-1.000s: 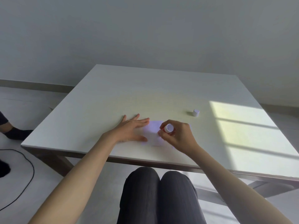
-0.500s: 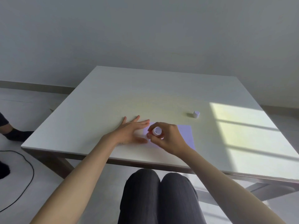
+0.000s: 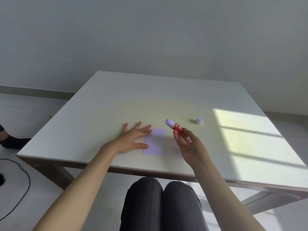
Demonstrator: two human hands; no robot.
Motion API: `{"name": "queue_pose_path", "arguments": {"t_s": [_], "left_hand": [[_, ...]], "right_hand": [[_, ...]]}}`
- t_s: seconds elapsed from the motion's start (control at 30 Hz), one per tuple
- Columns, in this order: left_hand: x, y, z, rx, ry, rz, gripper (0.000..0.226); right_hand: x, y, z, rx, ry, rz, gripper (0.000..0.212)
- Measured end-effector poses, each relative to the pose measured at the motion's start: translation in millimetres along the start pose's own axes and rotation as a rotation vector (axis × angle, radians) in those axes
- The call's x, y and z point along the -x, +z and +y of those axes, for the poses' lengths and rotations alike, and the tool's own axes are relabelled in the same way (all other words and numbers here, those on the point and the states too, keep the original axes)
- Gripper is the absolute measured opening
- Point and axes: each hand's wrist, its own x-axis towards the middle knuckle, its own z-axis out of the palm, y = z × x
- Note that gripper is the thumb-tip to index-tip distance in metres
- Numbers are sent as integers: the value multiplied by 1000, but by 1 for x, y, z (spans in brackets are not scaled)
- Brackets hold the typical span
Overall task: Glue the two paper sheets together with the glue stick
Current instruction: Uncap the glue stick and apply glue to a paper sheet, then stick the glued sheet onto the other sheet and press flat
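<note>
Head view: the left hand [image 3: 128, 140] lies flat and spread on the desk [image 3: 100, 114], fingertips and thumb pressing the left edge of a pale lilac paper sheet [image 3: 155, 142], while the right hand [image 3: 191, 145] is raised above the desk with its fingers closed around a red glue stick [image 3: 177, 128], the uncapped white tip pointing up and away. A second sheet [image 3: 178, 150] lies mostly hidden under that hand, and the white cap [image 3: 199, 120] stands well apart beside a sunlit patch [image 3: 246, 135].
</note>
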Motion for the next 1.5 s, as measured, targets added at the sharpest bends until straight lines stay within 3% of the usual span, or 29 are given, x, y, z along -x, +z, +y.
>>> {"name": "queue_pose_path", "arguments": {"t_s": [0.2, 0.33, 0.5, 0.63, 0.8, 0.93, 1.3, 1.4, 1.5], "left_hand": [[4, -5, 18, 162, 17, 128, 58], [2, -4, 63, 547, 90, 414, 37], [-4, 12, 99, 885, 19, 559, 13], [-11, -8, 88, 737, -43, 673, 5], [-26, -59, 56, 410, -202, 848, 11], [-38, -69, 34, 270, -289, 833, 17], [-50, -50, 11, 264, -346, 791, 13], [-47, -49, 13, 279, -336, 784, 20], [-45, -47, 12, 291, -324, 759, 19]], "right_hand": [[17, 10, 6, -128, 103, -24, 5], [23, 18, 14, -168, 173, -81, 10], [21, 19, 24, 17, 178, -104, 12], [22, 9, 25, 368, 27, -98, 20], [28, 4, 19, 520, -146, -66, 20], [32, 5, 22, 706, -247, -72, 21], [33, 3, 27, 901, -360, -85, 15], [28, 1, 33, 1168, -519, -107, 18], [27, -3, 47, 1736, -694, -332, 37]]}}
